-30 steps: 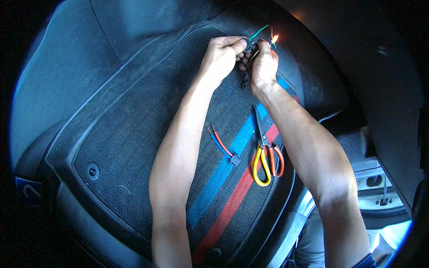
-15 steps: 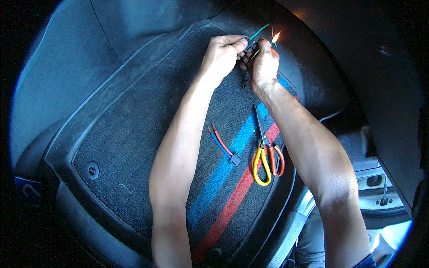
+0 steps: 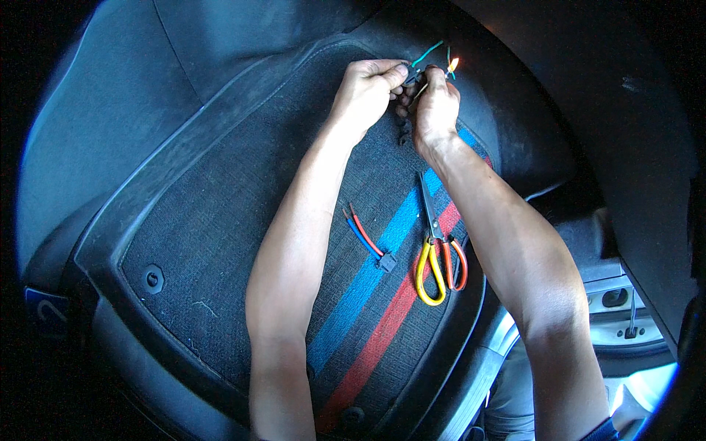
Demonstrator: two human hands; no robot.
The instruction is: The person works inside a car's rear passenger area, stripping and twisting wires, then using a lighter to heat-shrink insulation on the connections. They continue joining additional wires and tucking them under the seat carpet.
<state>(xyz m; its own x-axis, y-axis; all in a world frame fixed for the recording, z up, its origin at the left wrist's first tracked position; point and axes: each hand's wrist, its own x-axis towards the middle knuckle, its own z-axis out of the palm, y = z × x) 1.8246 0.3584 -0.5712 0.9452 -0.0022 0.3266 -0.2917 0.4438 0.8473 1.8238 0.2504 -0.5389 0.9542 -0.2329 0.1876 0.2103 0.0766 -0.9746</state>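
Observation:
My left hand (image 3: pixel 370 94) pinches a dark wire bundle (image 3: pixel 412 76) between thumb and fingers, at the far end of the floor mat. A thin green wire (image 3: pixel 426 54) sticks out of it, up and to the right. Right beside it, my right hand (image 3: pixel 437 110) is closed around a lighter, whose body the fingers mostly hide. Its small flame (image 3: pixel 454 65) burns above the thumb, touching or very close to another thin green wire end (image 3: pixel 450 54). Dark lumpy parts of the bundle (image 3: pixel 404 128) hang below, between the hands.
Scissors (image 3: pixel 435 250) with one yellow and one orange handle lie on the dark car mat (image 3: pixel 220 213), inside my right forearm. Left of them rests a small black connector (image 3: pixel 387 262) with red and blue wires. Dark trim panels (image 3: pixel 132 66) curve around the mat.
The flame has become smaller and more upright. Both hands stay almost where they were, and the scissors and connector have not moved.

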